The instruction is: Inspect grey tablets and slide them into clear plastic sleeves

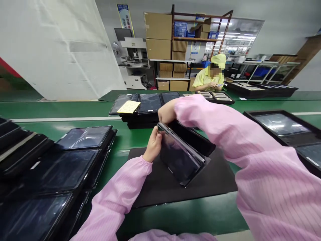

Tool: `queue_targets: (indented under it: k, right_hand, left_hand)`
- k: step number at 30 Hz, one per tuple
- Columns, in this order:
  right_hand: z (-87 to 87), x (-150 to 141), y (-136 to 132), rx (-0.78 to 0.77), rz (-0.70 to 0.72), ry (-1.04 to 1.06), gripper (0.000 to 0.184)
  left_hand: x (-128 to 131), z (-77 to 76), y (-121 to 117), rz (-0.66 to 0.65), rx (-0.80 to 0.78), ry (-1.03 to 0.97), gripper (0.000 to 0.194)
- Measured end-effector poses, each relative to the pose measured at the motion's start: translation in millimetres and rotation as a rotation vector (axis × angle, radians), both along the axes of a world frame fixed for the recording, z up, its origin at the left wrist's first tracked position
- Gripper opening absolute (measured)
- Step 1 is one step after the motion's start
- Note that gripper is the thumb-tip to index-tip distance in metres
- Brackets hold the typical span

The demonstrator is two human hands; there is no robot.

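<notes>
On the far left, dark panels lie in stacks on the green tabletop. Farther back and right, a yellow sheet rests on another pile. My left forearm reaches up from the near left, and my left hand pinches the left end of a film-wrapped screen, thumb uppermost. Just right of it, my right hand bends sharply down at the wrist; its fingers are hidden behind the screen, so I cannot tell what they grip. The screen tilts above a black mat, its upper edge sloping down rightward. My right forearm arches across from the near right, left of a black tray.
</notes>
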State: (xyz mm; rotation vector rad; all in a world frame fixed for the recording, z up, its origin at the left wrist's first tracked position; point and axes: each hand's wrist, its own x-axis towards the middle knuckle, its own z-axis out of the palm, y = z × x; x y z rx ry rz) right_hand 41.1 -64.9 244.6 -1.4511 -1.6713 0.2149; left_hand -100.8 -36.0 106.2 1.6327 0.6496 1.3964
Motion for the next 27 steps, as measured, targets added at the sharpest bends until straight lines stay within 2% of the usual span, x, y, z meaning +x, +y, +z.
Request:
queue_targets:
  k: [3, 5, 6, 8, 9, 11, 13, 14, 16, 19, 21, 23, 25, 27]
  right_hand:
    - [13.5, 7, -17, -0.346, 0.199, 0.004, 0.035]
    - [2.0, 18, -49, -0.399, 0.228, 0.092, 0.049]
    - [-13.0, 21, -68, -0.324, 0.201, 0.292, 0.058]
    - [-58.3, 18, -105, -0.097, 0.102, 0.559, 0.080]
    - [-84.9, 11, -120, 0.036, -0.028, 0.607, 0.092]
    - [-134.2, -9, -137, 0.068, -0.122, 0.605, 0.104]
    - [-164.8, -31, -140, 0.084, -0.209, 0.613, 0.087]
    - [-170.6, -40, -139, 0.085, -0.251, 0.619, 0.075]
    - [-164.7, -52, -133, 0.092, -0.312, 0.628, 0.052]
    - [-130.6, -55, -124, 0.107, -0.310, 0.603, 0.038]
    - [-107.7, -51, -117, 0.107, -0.244, 0.572, 0.044]
    - [-93.8, -47, -110, 0.084, -0.151, 0.564, 0.055]
    - [-90.0, -44, -104, 0.053, -0.076, 0.608, 0.062]
    - [-93.2, -44, -101, 0.031, -0.049, 0.681, 0.064]
  left_hand:
    - [7, 1.7, -2, -0.023, 0.001, -0.040, 0.072]
    - [11, 2.3, -5, -0.042, -0.018, -0.097, 0.071]
    - [12, 2.4, -6, -0.049, -0.033, -0.120, 0.072]
    - [15, 1.5, -11, -0.031, -0.071, -0.134, 0.073]
    - [17, 0.7, -13, 0.002, -0.093, -0.119, 0.072]
    - [22, -0.3, -19, 0.083, -0.135, -0.084, 0.070]
    - [30, 1.5, -22, 0.135, -0.164, -0.073, 0.072]
    - [34, 4.0, -22, 0.142, -0.175, -0.076, 0.073]
    - [43, 12.1, -20, 0.124, -0.233, -0.090, 0.072]
    - [52, 24.2, -15, 0.038, -0.501, -0.107, 0.064]
    - [54, 26.1, -15, -0.027, -0.722, -0.101, 0.060]
    - [55, 21.7, -15, -0.070, -0.854, -0.085, 0.060]
    - [54, 12.8, -14, -0.087, -0.889, -0.077, 0.062]
    - [53, 2.2, -13, -0.101, -0.872, -0.075, 0.063]
